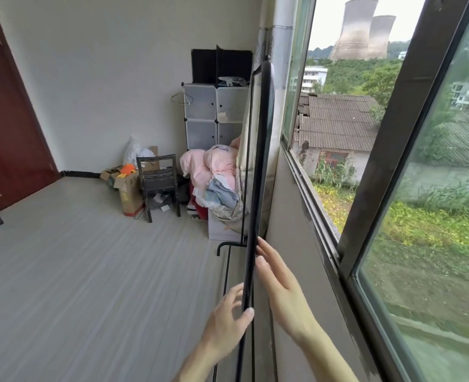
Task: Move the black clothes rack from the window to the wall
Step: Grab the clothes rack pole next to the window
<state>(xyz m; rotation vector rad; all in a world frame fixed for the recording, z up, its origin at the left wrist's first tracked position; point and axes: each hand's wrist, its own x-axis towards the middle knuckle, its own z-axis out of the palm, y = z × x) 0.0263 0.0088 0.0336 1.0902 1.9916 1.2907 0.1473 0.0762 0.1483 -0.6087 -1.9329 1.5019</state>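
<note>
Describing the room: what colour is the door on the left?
Dark reddish-brown door, clearest in the head view.

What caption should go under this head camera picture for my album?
Two hands, left hand and right hand, reach around the top bar of a black clothes rack beside the window.

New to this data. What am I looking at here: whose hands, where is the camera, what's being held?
There is no robot. One wide-angle camera sits on a person's head and looks forward and down, so the two bare arms coming from the bottom edge are the wearer's own.

The long black bar running up the middle is the top rail of the black clothes rack, seen end on, standing beside the window. The left hand and the right hand are on either side of the rail's near end, fingers open against it rather than closed round it.

On the floor at the far wall stand a dark chair, cardboard boxes, a white cube cabinet and piled bedding.
</note>
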